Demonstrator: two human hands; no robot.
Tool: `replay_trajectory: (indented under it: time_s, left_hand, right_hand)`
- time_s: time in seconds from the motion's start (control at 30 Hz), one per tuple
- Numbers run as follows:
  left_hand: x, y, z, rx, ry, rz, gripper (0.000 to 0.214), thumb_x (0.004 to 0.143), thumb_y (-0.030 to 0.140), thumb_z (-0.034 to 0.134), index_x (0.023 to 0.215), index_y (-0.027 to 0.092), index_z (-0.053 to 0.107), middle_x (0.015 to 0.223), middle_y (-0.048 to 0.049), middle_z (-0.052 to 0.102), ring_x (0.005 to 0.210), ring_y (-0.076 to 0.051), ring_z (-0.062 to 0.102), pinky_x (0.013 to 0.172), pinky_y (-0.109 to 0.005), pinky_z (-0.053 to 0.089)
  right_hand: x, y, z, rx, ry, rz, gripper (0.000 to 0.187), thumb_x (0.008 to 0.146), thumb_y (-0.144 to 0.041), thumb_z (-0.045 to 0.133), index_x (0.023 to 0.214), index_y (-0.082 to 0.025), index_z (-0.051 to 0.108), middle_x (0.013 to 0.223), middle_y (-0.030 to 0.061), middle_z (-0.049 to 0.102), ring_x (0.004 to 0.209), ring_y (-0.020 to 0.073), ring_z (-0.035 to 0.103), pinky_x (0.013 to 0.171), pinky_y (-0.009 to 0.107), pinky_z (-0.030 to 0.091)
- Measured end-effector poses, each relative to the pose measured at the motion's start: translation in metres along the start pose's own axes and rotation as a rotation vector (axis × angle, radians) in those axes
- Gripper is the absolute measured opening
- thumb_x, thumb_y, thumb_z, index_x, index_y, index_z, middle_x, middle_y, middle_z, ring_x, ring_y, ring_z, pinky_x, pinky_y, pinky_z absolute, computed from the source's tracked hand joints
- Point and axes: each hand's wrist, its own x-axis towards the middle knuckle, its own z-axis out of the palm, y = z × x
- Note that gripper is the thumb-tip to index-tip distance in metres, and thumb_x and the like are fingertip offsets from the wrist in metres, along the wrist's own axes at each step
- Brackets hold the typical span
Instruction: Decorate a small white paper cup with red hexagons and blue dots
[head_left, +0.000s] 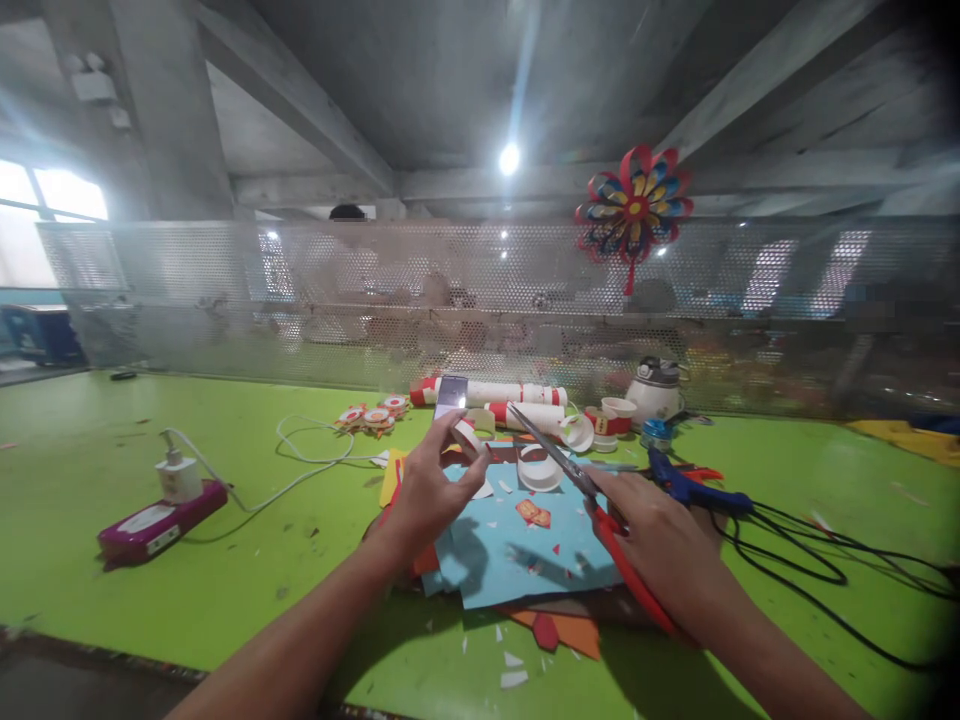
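My left hand (431, 490) pinches a curved white paper strip (469, 438) between thumb and fingers, raised above the pile of paper. In my right hand (664, 535) are red-handled scissors (556, 452), their blades pointing up and to the left, apart from the strip. Below both hands lie light blue paper sheets (480, 560) with small white and red scraps on them. A white paper ring (538, 470) stands on the sheets, between the hands. A small red-and-gold paper piece (533, 514) lies in front of it.
Paper cups (601, 425), stacked cups (517, 396), a phone (451, 393) and a white jug (654, 392) stand behind. A blue glue gun (694, 487) with black cable lies right. On the left sits a purple power strip (161, 525). A perforated screen (375, 310) borders the table.
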Motion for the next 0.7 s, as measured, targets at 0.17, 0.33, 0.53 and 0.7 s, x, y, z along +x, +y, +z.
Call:
replay_trajectory:
  time_s: [0.17, 0.33, 0.53, 0.7]
  left_hand:
    - [0.004, 0.004, -0.003, -0.219, -0.028, -0.097, 0.048, 0.078, 0.029, 0.07, 0.12, 0.018, 0.049, 0.116, -0.0116, 0.066, 0.092, -0.018, 0.07, 0.083, -0.034, 0.06]
    - [0.01, 0.011, -0.009, -0.416, -0.016, -0.206, 0.05, 0.078, 0.028, 0.071, 0.122, 0.016, 0.05, 0.112, -0.0118, 0.069, 0.087, -0.019, 0.069, 0.073, -0.031, 0.059]
    - [0.016, 0.017, -0.019, -0.671, -0.102, -0.336, 0.035, 0.085, 0.034, 0.056, 0.114, 0.015, 0.057, 0.103, -0.0132, 0.074, 0.099, -0.026, 0.071, 0.083, -0.039, 0.058]
    - [0.019, 0.014, -0.024, -0.759, -0.101, -0.397, 0.033, 0.084, 0.036, 0.058, 0.109, 0.016, 0.06, 0.1, -0.0113, 0.075, 0.095, -0.027, 0.073, 0.082, -0.039, 0.059]
  right_hand:
    - [0.001, 0.0, 0.0, -0.009, -0.021, -0.052, 0.051, 0.079, -0.009, 0.053, 0.128, -0.013, 0.062, 0.105, 0.0159, 0.068, 0.1, 0.0299, 0.065, 0.081, 0.043, 0.056]
    - [0.002, 0.006, 0.004, 0.09, -0.074, -0.027, 0.038, 0.093, -0.024, 0.047, 0.126, -0.017, 0.063, 0.11, 0.0147, 0.07, 0.099, 0.0279, 0.067, 0.082, 0.042, 0.055]
    - [0.001, -0.003, 0.002, 0.236, -0.221, -0.102, 0.036, 0.094, -0.027, 0.047, 0.125, -0.022, 0.065, 0.106, 0.0108, 0.07, 0.098, 0.0248, 0.067, 0.086, 0.039, 0.054]
    - [0.0, -0.006, 0.001, 0.075, -0.059, -0.094, 0.053, 0.08, -0.005, 0.051, 0.132, -0.01, 0.059, 0.102, 0.0158, 0.06, 0.098, 0.0286, 0.059, 0.085, 0.044, 0.052]
